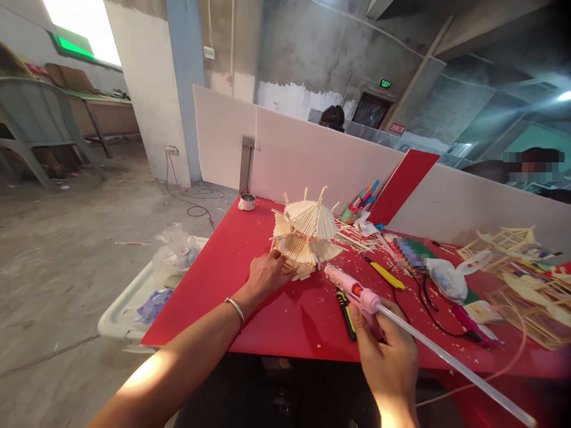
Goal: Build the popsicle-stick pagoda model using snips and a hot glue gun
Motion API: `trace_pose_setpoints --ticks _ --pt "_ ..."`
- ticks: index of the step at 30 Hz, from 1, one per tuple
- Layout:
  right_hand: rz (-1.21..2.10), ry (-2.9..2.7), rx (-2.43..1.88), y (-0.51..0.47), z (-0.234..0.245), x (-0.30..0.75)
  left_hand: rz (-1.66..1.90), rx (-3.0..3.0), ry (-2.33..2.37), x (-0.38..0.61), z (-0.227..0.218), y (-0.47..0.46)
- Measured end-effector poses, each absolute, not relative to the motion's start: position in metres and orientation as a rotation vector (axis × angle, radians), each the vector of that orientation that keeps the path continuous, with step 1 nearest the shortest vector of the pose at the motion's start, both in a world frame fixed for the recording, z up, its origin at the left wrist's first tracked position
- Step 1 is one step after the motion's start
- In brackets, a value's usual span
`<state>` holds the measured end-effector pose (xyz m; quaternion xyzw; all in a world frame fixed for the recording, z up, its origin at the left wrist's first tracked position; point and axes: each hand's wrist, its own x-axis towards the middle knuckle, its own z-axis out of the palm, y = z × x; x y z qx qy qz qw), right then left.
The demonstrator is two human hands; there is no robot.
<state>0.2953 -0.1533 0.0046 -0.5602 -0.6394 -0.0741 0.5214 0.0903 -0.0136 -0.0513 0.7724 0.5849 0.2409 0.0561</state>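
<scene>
On red surface [232,285] stands pale wooden-stick pagoda model [306,235]; left hand [266,274] grip clasps its base, steadying; right hand [386,356] grip wraps pink glue gun [352,288], nozzle just right of model, angled toward it

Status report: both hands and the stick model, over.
Left hand on stick model base. Right hand grips pink glue gun, nozzle near model. Black-and-yellow tool lies beneath gun.

Left hand [267,274] extended, palm down, right hand [388,351] clenched (thumb up)
</scene>
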Motion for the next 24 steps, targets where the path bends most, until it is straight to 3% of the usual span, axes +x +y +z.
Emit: trace_pose_setpoints --ticks 9,16,21,24 --pt "-0.206 -1.595 -1.334 -0.132 0.013 0.273 0.78 2.39 1.74 0.085 -0.04 -0.021" --pt "-0.438 -1.673 -1.351 -0.116 0.009 0.26 0.849 2.452 1.588 0.07 -0.035 -0.015" --pt "-0.315 -1.711 -1.375 -0.124 0.009 0.263 0.936 1.998 1.931 0.061 -0.028 -0.006" --pt "-0.306 -1.659 -1.373 -0.123 0.01 0.264 1.058 1.668 1.866 0.054 -0.029 0.002"
